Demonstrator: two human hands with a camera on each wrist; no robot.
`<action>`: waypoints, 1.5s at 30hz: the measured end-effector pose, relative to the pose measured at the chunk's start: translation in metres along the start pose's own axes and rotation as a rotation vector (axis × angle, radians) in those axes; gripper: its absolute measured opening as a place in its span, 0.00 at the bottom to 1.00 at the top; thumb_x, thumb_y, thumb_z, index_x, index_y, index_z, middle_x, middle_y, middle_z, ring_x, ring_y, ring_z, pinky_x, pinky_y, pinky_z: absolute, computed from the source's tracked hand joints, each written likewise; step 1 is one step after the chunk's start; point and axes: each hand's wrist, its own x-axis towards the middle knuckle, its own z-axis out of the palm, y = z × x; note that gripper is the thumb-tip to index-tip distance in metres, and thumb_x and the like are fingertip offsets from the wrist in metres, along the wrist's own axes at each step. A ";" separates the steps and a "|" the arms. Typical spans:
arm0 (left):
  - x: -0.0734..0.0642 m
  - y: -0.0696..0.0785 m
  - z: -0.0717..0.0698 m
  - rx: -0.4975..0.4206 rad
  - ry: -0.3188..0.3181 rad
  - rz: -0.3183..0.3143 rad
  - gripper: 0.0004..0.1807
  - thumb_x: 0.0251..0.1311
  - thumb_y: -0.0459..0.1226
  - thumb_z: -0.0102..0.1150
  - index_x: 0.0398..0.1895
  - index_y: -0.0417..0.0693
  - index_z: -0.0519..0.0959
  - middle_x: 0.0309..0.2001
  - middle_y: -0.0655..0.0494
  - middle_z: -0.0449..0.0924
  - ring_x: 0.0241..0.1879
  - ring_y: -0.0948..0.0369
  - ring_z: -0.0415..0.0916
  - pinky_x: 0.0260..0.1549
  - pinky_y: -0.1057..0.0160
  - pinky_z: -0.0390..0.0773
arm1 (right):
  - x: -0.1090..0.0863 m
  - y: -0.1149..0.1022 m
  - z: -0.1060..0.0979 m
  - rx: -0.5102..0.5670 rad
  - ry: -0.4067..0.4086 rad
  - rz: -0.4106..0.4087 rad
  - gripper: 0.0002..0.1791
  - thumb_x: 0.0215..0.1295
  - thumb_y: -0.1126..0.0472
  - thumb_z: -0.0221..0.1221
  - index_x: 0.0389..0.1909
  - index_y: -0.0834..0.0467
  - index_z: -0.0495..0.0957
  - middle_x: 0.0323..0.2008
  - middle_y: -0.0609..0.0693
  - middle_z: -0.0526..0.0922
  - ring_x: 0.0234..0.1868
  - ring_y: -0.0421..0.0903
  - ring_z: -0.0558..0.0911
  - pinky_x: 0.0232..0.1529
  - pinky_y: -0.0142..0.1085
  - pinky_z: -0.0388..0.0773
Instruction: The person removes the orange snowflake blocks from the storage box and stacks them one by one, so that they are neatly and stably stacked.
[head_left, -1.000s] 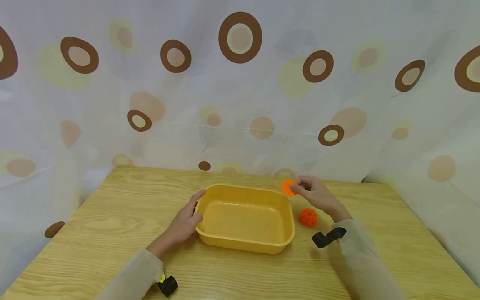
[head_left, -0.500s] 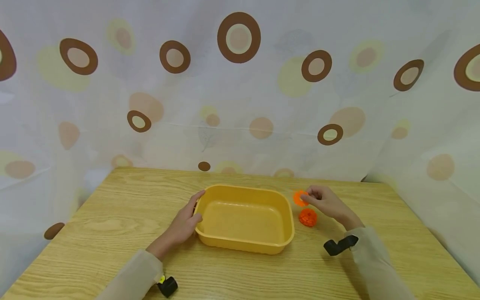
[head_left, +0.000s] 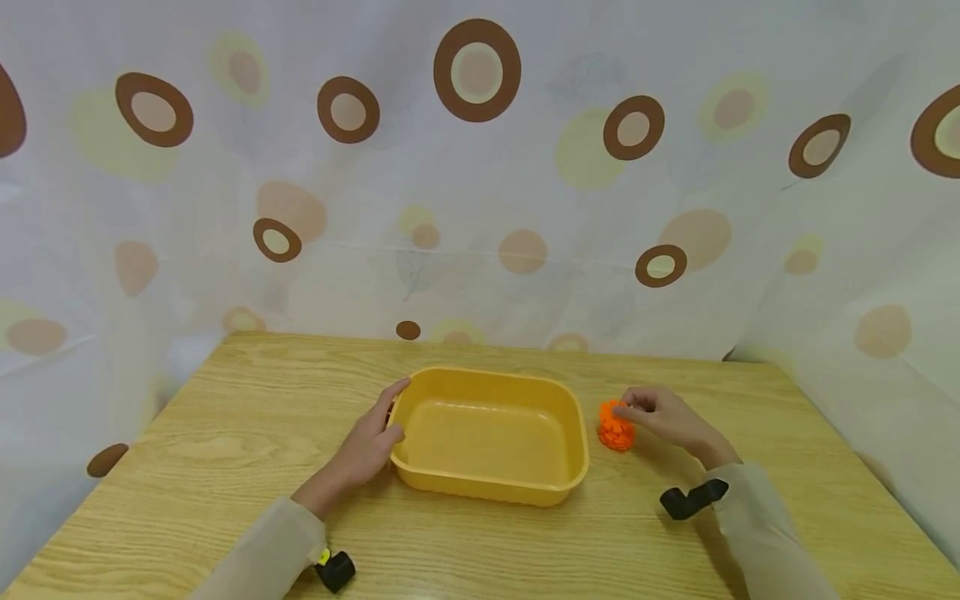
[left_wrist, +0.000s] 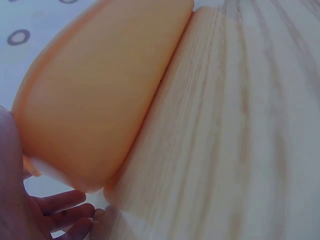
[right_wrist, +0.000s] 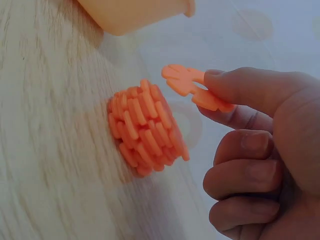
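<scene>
My right hand [head_left: 667,417] pinches a flat orange notched disc [right_wrist: 182,80] between thumb and index finger, the other fingers curled in. Just below it a stack of orange notched discs [right_wrist: 145,127] stands on the table; in the right wrist view a small gap parts disc and stack. My left hand [head_left: 369,446] holds the left end of a yellow plastic basin [head_left: 487,492], thumb over the rim. The left wrist view shows the basin's outer wall [left_wrist: 105,90] and the left fingers [left_wrist: 62,201] under its end. Nothing lies inside the basin.
The basin sits on a wood-grain table [head_left: 480,558], left of the disc stack. A pale curtain [head_left: 480,183] with brown circles hangs behind the table and along its sides. Black wrist cameras [head_left: 335,572] stick out from both sleeves.
My right hand has come down and to the right with the disc, from beside the basin's far right corner to just above the stack. The left hand and basin have stayed put.
</scene>
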 end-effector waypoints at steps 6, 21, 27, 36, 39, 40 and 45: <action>0.001 -0.001 0.000 0.000 -0.009 0.002 0.37 0.59 0.30 0.41 0.75 0.49 0.51 0.65 0.37 0.66 0.61 0.47 0.68 0.59 0.45 0.67 | -0.001 0.000 0.001 -0.023 -0.006 0.078 0.12 0.67 0.56 0.57 0.29 0.60 0.77 0.17 0.43 0.64 0.19 0.37 0.61 0.26 0.32 0.62; -0.002 -0.002 -0.004 0.009 -0.012 -0.006 0.37 0.59 0.29 0.41 0.75 0.49 0.51 0.66 0.38 0.65 0.60 0.47 0.68 0.58 0.46 0.67 | 0.001 0.005 0.007 -0.017 0.013 0.134 0.12 0.65 0.59 0.59 0.41 0.65 0.74 0.16 0.45 0.66 0.16 0.38 0.64 0.22 0.31 0.64; -0.004 -0.002 -0.005 0.002 -0.012 -0.011 0.37 0.59 0.29 0.41 0.75 0.49 0.51 0.66 0.38 0.66 0.61 0.47 0.68 0.58 0.46 0.67 | -0.002 0.006 0.009 -0.006 0.021 0.142 0.13 0.68 0.59 0.55 0.43 0.66 0.73 0.18 0.47 0.66 0.18 0.38 0.64 0.24 0.31 0.64; -0.005 -0.002 -0.004 0.001 -0.019 -0.002 0.37 0.59 0.29 0.41 0.75 0.48 0.51 0.64 0.38 0.68 0.58 0.48 0.70 0.55 0.49 0.70 | -0.001 0.011 0.012 -0.034 0.053 0.159 0.13 0.69 0.58 0.53 0.43 0.65 0.75 0.18 0.48 0.67 0.18 0.39 0.64 0.23 0.32 0.65; -0.005 -0.002 -0.003 0.005 -0.020 -0.006 0.37 0.59 0.29 0.41 0.75 0.48 0.51 0.63 0.38 0.68 0.56 0.49 0.70 0.53 0.50 0.71 | -0.003 0.009 0.011 -0.027 0.053 0.171 0.14 0.70 0.56 0.53 0.44 0.65 0.74 0.19 0.48 0.69 0.19 0.40 0.66 0.25 0.32 0.66; -0.005 -0.001 -0.003 0.008 -0.018 -0.006 0.37 0.59 0.29 0.41 0.75 0.48 0.51 0.63 0.38 0.68 0.57 0.48 0.70 0.54 0.50 0.71 | -0.004 0.008 0.010 -0.027 0.054 0.178 0.15 0.70 0.56 0.53 0.45 0.65 0.73 0.20 0.49 0.70 0.20 0.40 0.67 0.25 0.32 0.67; 0.000 0.002 -0.001 -0.007 -0.029 0.000 0.38 0.59 0.29 0.42 0.75 0.48 0.50 0.70 0.38 0.58 0.65 0.45 0.63 0.62 0.44 0.63 | -0.006 0.002 0.002 -0.048 0.081 0.189 0.17 0.71 0.55 0.52 0.49 0.65 0.72 0.21 0.51 0.71 0.22 0.41 0.68 0.27 0.33 0.68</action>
